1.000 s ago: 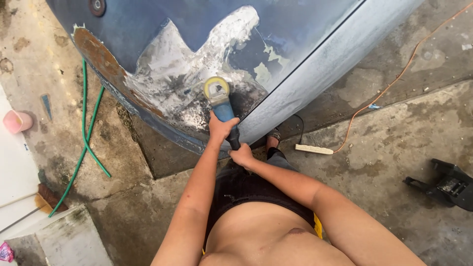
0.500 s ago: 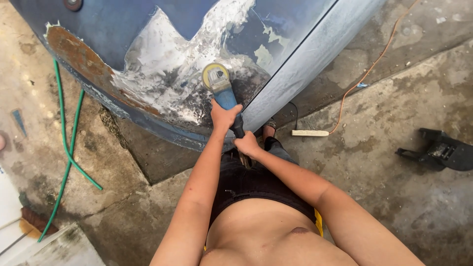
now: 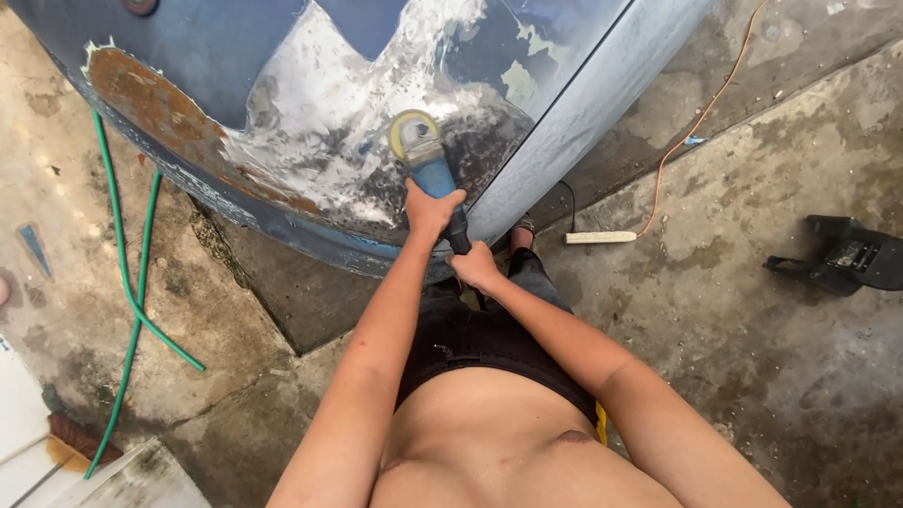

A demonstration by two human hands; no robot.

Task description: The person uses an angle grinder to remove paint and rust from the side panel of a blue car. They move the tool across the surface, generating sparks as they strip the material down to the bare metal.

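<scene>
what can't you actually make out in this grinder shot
All in the head view:
- Angle grinder disc face: turned against the blue panel, so the contact spot is hidden.
- Grinder's rear grip: covered by the left hand and right hand.
- Panel's full shape: cut off by the top edge.
- Orange cord: runs out past the top edge.
- Black tool on the floor: too small to identify.

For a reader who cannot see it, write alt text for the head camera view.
Both hands, left hand ahead of right hand, grip a blue angle grinder pressed against a sanded, rusty blue vehicle panel. A green hose and orange cord lie on the concrete floor.
</scene>
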